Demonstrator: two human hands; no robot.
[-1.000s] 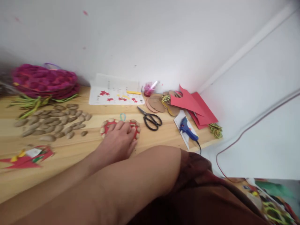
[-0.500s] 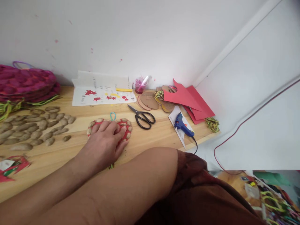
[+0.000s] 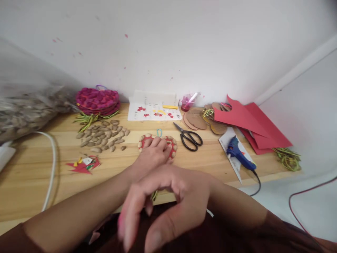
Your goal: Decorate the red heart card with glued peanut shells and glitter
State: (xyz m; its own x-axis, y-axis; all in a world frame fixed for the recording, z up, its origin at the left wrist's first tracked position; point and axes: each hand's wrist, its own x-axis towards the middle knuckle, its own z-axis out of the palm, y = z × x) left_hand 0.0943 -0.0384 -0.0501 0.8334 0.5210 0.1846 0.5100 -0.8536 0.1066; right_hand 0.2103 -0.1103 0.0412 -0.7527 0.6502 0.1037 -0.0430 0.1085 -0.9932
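Note:
A red piece edged with peanuts (image 3: 174, 147), two-lobed at the top with a small blue loop, lies on the wooden table. Over its middle rests my left hand (image 3: 154, 153), palm down with the fingers laid on it and slightly bent; they cover much of the piece. Nearer to me, my right hand (image 3: 181, 196) hangs in the air in front of the left wrist, thumb and fingers apart and nothing seen between them. Its fingertips are blurred. Loose peanuts (image 3: 104, 135) are spread to the left, and black-handled scissors (image 3: 189, 137) lie just right of the piece.
A blue glue gun (image 3: 238, 153) sits on white paper at right, near red sheets (image 3: 252, 126) and cardboard shapes (image 3: 196, 118). Behind are a cup of pink liquid (image 3: 185, 106) and a magenta bundle (image 3: 97, 100). A bag of peanuts (image 3: 28, 112) and white cable (image 3: 54, 158) lie left.
My view has swung left, bringing the peanut bag and white cable in. My right hand has come into view in front; my left hand remains on the red piece.

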